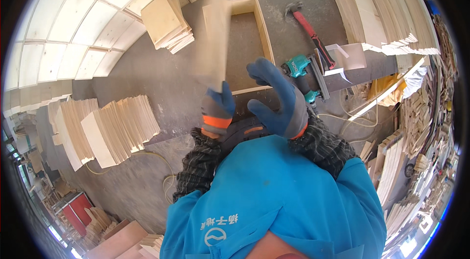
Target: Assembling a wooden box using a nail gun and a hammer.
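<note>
A long pale wooden board (212, 34), smeared by motion, stands up from my left hand (218, 107), whose gloved fingers are closed on its lower end. Behind it a rectangular wooden frame (263, 26) lies on the dark work table (181, 80), and the board hides part of the frame's left side. My right hand (276, 95), in a blue and grey glove, is held above the frame's near right corner with fingers spread and nothing in it. To its right lie a teal nail gun (297, 67) and a hammer (311, 29) with a red and black handle.
Stacked panels (169, 24) stand left of the frame, and a wall of pale wooden boxes (63, 19) rises behind them. More board stacks (120, 124) sit at the table's left edge and a tall stack (360, 11) at far right. A hose (362, 124) loops at right.
</note>
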Tool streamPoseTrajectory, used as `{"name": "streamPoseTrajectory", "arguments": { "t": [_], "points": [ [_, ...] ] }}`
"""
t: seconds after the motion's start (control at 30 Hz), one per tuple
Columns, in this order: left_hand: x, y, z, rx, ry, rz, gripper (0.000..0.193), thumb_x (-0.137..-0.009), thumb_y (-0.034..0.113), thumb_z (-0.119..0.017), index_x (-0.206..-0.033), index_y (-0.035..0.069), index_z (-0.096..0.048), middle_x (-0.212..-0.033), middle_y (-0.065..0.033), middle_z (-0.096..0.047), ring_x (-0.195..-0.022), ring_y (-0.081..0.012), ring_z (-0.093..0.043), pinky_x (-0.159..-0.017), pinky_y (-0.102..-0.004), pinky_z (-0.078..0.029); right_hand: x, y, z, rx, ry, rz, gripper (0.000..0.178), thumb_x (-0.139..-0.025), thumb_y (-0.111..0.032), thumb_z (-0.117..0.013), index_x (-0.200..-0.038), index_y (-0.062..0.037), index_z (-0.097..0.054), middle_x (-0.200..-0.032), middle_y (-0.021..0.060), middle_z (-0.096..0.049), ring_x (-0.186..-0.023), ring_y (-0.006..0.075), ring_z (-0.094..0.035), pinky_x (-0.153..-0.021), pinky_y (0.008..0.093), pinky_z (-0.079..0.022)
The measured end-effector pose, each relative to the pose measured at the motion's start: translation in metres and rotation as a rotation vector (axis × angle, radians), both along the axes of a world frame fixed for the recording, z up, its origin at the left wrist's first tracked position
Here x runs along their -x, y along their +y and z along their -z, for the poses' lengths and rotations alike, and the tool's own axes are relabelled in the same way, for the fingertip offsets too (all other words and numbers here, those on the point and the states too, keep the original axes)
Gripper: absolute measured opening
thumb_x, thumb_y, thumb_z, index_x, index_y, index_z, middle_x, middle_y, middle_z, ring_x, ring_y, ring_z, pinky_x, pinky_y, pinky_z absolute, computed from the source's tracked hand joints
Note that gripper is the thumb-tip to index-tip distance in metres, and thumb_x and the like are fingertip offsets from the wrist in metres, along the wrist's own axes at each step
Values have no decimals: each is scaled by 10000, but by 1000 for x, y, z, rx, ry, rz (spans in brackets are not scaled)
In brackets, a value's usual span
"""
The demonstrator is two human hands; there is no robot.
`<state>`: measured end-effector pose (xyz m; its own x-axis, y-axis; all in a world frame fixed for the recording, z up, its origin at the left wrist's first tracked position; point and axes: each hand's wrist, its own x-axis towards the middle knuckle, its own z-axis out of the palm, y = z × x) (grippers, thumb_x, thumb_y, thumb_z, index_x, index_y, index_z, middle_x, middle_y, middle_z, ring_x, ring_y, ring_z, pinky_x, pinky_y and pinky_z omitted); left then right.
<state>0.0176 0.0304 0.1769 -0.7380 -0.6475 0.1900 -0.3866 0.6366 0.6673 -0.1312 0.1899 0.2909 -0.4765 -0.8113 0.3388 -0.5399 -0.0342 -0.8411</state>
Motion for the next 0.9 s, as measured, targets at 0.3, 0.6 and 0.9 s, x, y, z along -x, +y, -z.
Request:
{"name": "streamPoseTrajectory", "arguments": {
  "t": [0.3,0.6,0.9],
  "points": [
    [33,53,0,-1436,623,-3,478,-1172,348,-531,-1505,5,-542,-1304,-165,-735,-1008,-233,-775,-839,-386,-671,27,-18,79,-220,-921,208,670,-1033,-207,-753,-1570,78,-473,-1424,232,-683,-1263,233,-681,-1060,391,-565],
    [27,54,14,-1366,161,193,453,-1102,341,-690,-1406,7,-662,-1167,-88,-767,-1042,-170,-722,-874,-303,-578,48,-10,138,-154,-1122,111,555,-1059,-68,-695,-1542,113,-489,-1384,197,-717,-1206,215,-713,-1054,348,-582],
    [-82,-11,91,-1235,-236,-84,669,-985,175,-822,-1567,-4,-544,-1278,-166,-741,-1058,-211,-741,-859,-342,-629,70,-5,151,-271,-873,190,563,-1014,-67,-745,-1541,35,-574,-1201,171,-793,-1010,186,-762,-882,320,-618]
  ]
}}
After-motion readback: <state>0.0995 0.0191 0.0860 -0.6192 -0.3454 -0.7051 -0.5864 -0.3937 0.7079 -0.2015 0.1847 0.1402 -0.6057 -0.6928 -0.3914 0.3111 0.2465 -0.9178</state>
